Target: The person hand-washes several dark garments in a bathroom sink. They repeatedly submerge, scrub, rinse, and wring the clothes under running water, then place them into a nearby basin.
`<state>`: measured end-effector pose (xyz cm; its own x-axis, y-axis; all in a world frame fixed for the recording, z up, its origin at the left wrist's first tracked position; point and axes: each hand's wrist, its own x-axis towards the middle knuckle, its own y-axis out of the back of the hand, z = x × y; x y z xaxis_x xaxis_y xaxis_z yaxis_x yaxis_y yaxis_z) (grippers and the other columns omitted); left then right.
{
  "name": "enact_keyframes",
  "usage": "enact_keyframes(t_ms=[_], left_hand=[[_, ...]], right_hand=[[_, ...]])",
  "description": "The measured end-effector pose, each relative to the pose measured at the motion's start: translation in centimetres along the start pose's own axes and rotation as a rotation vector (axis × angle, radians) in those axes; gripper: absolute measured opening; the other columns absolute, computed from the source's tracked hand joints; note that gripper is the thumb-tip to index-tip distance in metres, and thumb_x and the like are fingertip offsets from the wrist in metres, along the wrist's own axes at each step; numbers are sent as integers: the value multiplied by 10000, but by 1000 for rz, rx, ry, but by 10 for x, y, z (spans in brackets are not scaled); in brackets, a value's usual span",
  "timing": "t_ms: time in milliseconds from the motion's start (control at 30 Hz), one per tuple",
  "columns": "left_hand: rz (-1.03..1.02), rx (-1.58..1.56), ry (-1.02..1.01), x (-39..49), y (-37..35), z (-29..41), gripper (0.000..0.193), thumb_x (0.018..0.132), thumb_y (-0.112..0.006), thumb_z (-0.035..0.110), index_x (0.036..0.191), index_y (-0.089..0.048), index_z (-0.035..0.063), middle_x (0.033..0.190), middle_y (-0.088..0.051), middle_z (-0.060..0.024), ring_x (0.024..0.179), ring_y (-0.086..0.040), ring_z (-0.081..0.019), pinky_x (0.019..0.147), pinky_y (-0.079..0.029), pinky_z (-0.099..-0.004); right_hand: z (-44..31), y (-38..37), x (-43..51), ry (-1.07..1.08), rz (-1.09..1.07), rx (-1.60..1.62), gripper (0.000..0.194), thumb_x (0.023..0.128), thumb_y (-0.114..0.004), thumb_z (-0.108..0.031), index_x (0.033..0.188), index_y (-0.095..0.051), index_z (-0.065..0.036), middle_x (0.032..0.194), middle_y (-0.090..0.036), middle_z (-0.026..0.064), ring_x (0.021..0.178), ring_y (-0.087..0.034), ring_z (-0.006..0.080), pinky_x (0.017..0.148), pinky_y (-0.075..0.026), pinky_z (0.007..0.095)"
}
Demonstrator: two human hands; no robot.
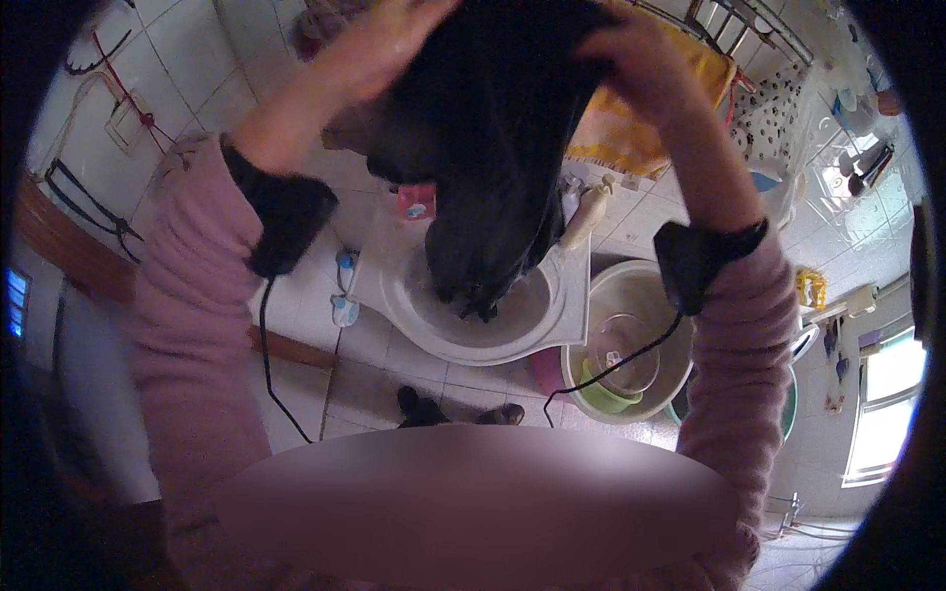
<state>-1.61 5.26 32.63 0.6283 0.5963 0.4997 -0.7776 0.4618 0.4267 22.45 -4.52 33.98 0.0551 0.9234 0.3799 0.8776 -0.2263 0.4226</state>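
A dark, wet-looking garment (502, 133) hangs from my raised hands, its bunched lower end dangling into the white washbasin (473, 353). My left hand (399, 41) is at the cloth's upper left side, its fingers cut off by the top edge of the view. On the upper right my right hand (635, 63) grips the same cloth, some fingers hidden by it. Most of the basin's far side is covered by the garment. A red soap box (417, 202) lies on the basin's rim at the left. A pale pump bottle (587, 214) stands on the right corner.
Right of the basin sits a large pale tub (573, 362) holding a green bowl (610, 395) and a clear round container (628, 351). An orange towel (621, 133) hangs on the tiled wall behind. Thin cables (270, 347) run down from both wrist straps.
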Motion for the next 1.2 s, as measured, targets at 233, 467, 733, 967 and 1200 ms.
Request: enact_keyframes(t_ms=[233, 467, 733, 967, 1200], left_hand=[[-189, -307, 562, -71, -76, -108, 784, 728, -722, 348, 1316, -350, -12, 1239, -500, -198, 1132, -490, -273, 957, -375, -351], [-349, 431, 406, -172, -166, -281, 693, 693, -720, 166, 1283, -374, 53, 1286, -373, -254, 1141, -410, -431, 937, -394, -430], [-442, 800, 583, -270, -253, -345, 946, 682, -744, 330, 1435, -184, 212, 1439, -122, -262, 1201, -333, -509, 877, -437, -536], [-504, 701, 825, -297, -296, -381, 961, 681, -720, 330, 1453, -162, 201, 1456, -116, -267, 1245, -293, -506, 918, -401, -548], [-535, 709, 755, -318, -344, -482, 776, 731, -652, 327, 1391, -289, 138, 1400, -286, -161, 1249, -343, -353, 988, -343, -472]], right_hand=[[156, -51, -60, -203, -81, 337, 563, 584, -611, 61, 1142, -543, 18, 1000, -615, 84, 901, -578, 195, 796, -477, 291], [284, -110, -141, -488, -305, -43, 617, 701, -720, -161, 1253, -445, -145, 1102, -534, 110, 1026, -517, 237, 860, -448, 337], [390, -213, -222, -303, -384, -937, 619, 827, -548, -381, 1392, -303, -318, 1449, -239, 100, 1168, -351, 516, 804, -423, 645], [445, -263, -248, -521, -679, -862, 690, 796, -562, -351, 1411, -251, -309, 1445, -204, 197, 1162, -338, 564, 835, -413, 635], [479, -279, -224, -702, -1358, -622, 500, 759, -607, -302, 1194, -552, -63, 1338, -426, 158, 1139, -474, 353, 875, -431, 461]])
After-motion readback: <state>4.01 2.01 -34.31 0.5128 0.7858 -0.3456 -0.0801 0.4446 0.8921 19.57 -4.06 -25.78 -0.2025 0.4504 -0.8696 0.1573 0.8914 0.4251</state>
